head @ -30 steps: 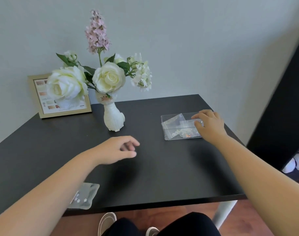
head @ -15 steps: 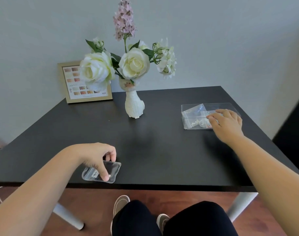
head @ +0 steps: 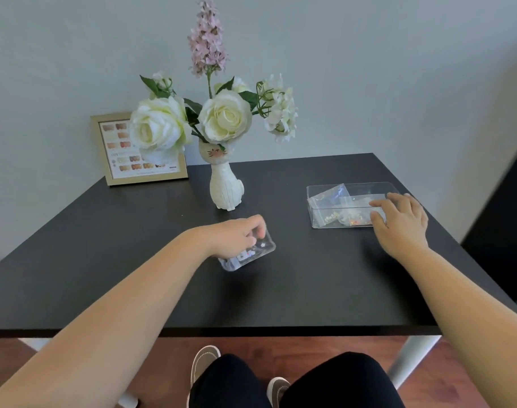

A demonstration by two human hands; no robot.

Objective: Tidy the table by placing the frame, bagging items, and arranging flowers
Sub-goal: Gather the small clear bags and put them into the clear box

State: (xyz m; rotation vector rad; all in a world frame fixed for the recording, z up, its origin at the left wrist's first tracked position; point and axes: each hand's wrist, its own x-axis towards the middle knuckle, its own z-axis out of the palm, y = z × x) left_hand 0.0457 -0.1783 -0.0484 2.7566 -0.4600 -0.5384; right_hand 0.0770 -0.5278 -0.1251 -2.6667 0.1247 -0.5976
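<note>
Black table (head: pixel 110 260) against a pale grey wall (head: pixel 398 69). Wood floor (head: pixel 251 347) below the front edge; one white table leg (head: pixel 410 360) at right. Dark trousers (head: pixel 333 384) and two grey shoes (head: pixel 202 363) under the table. Dark furniture (head: pixel 504 231) at far right.

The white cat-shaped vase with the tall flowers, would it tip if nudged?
Probably yes: the white cat-shaped vase is narrow, and the big white roses sit high and wide, so it looks top-heavy. It looks ceramic, so likely fragile.
</note>
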